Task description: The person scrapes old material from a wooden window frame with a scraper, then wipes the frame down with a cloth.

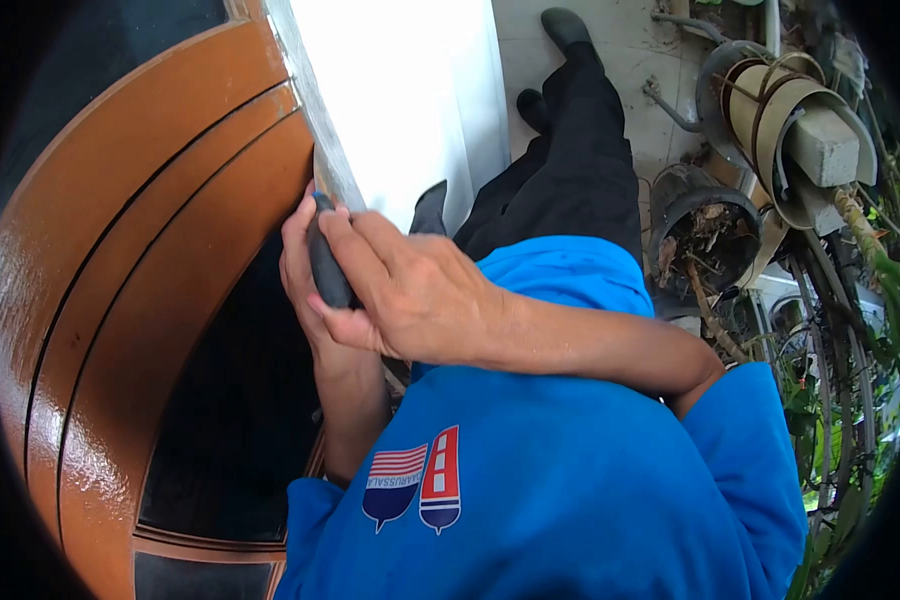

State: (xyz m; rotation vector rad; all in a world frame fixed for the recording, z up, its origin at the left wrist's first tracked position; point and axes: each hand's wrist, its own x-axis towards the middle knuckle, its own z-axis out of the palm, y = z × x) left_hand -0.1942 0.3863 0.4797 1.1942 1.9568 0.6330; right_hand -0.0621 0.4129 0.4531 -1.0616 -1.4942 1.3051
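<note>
Both of my hands are close together at the edge of a brown wooden door (220, 120), left of the middle of the view. A short dark grey handle (329, 262) with a blue end lies between them; its working end is hidden, so the kind of tool cannot be told. My right hand (420, 290) reaches across my body, its fingers and thumb closed on the handle's near side. Behind it, my left hand (305, 265) curls round the far side, partly covered by the right. A worn, greyish edge strip (315, 95) runs upward just beyond my fingertips.
A bright white panel (400, 90) stands beside the edge strip. My dark trousers (580, 150) and boots (568, 28) are on pale floor tiles (525, 50). On the right are a pot of dry matter (705, 225), stacked round containers (770, 110) and plants (850, 430).
</note>
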